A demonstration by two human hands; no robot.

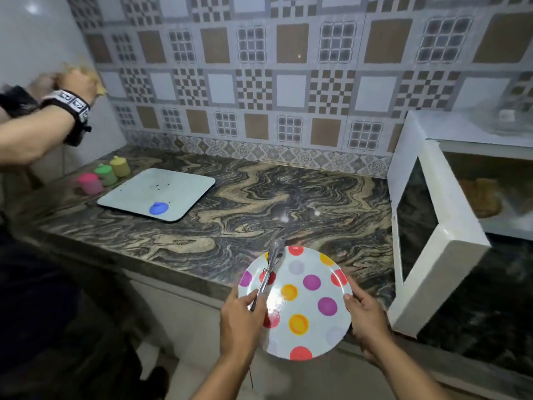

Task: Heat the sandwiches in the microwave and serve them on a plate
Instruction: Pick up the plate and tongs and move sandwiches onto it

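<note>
White, with red, yellow and purple dots: the plate (300,301) is held in the air by both hands, partly over the front edge of the counter (259,203) and partly past it.

Left hand (240,321): fingers curled under the plate's left rim, thumb on top. The same grip pinches the handle end of metal tongs (269,269), which lie across the plate's left side; their tips reach past the far rim. Wrist nearly straight, forearm rising from the lower edge of the view.

Right hand (366,316): thumb pressed on the upper face of the right rim, fingers wrapped beneath, out of sight. Forearm enters from the lower right. Plate tilted slightly toward the camera; nothing lies on it but the tongs.

Microwave (461,180): stands at the right end of the counter, white, door (418,226) swung open toward the camera. Inside, brown sandwiches (480,200) rest on the floor of the cavity; how many, cannot tell through the blur.

Counter: dark swirled stone. At its left, a pale square tray (157,194) with a blue lump (158,208) near its front edge. Three small cups (105,176), pink, green and yellow, stand just beside the tray's left edge.

Upper left: a second person's arm (31,134), wearing a patterned wristband (69,105), raised in front of the white wall. That hand is motion-blurred; its grip cannot be read.

Wall behind: patterned brown and grey tiles (288,82).
</note>
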